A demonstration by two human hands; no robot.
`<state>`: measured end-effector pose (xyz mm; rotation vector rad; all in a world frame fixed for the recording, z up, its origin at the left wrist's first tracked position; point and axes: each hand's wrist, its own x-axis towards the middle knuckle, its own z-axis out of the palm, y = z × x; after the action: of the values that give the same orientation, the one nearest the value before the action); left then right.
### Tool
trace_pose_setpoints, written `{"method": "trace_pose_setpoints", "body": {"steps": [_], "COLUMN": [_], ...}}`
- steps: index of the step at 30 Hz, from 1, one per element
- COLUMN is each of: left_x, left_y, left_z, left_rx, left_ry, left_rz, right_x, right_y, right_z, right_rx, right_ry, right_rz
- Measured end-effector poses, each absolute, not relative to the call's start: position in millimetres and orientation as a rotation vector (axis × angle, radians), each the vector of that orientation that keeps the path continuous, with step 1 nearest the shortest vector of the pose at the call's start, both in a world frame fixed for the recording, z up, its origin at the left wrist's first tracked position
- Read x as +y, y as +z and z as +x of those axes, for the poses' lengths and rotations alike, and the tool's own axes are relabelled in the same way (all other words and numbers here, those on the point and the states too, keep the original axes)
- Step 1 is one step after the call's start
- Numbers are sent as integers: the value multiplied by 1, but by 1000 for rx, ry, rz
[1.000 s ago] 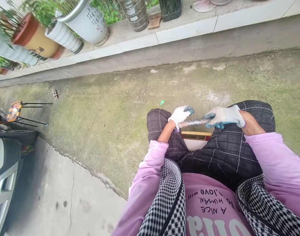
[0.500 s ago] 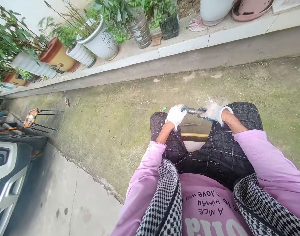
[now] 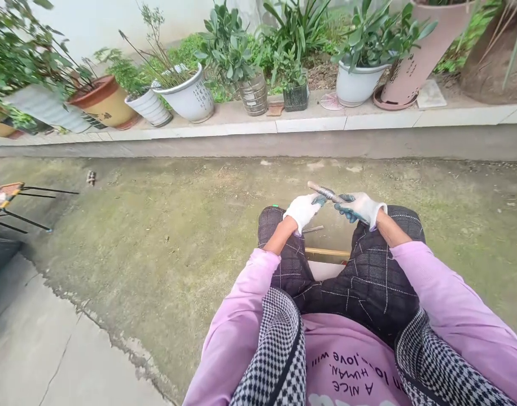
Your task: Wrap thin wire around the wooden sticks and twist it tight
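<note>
A short stick (image 3: pixel 315 186) with silvery wire-like wrapping (image 3: pixel 327 193) around its middle is held out above my knees. My right hand (image 3: pixel 362 207), in a white glove with blue-green fingertips, grips its right end. The stick's bare left end points up and to the left. My left hand (image 3: pixel 306 210), gloved the same way, is closed, its fingertips pressed together against or just below the wrapping. Whatever is pinched there is too small to make out. Between my knees, a thin grey rod (image 3: pixel 312 229) lies lower down, partly hidden by my left leg.
A yellowish bar (image 3: pixel 326 252) shows between my thighs. Ahead, a low tiled ledge (image 3: pixel 309 125) carries several potted plants, including a white pot (image 3: pixel 358 84). At left stand a woven chair (image 3: pixel 7 198) and a small dark object (image 3: pixel 91 178) on the mossy concrete ground (image 3: pixel 178 225).
My left hand has slid off the stick's left end, which now shows bare. The stick has tilted, its left end rising. My view has turned, showing more of the ledge and less of the car.
</note>
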<state>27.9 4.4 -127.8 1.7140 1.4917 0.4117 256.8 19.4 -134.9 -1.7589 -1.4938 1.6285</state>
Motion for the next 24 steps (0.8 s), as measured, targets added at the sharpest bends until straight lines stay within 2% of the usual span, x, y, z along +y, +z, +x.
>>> {"method": "trace_pose_setpoints", "body": {"steps": [9,16,24], "left_x": [89,133,136], "left_y": [-116,-102,-100], "left_z": [25,42,28], "left_rx": [1265,1242,997], "left_ry": [807,749,865], "left_rz": [1100,824,767], "right_x": [100,134,135], "right_y": [-102,-106,-106], "right_z": [245,259,255], "right_rx": [-1269,-1214,-1295], "right_ry": [1798,2057,2092], "right_rz": [-1444,-1150,-1025]}}
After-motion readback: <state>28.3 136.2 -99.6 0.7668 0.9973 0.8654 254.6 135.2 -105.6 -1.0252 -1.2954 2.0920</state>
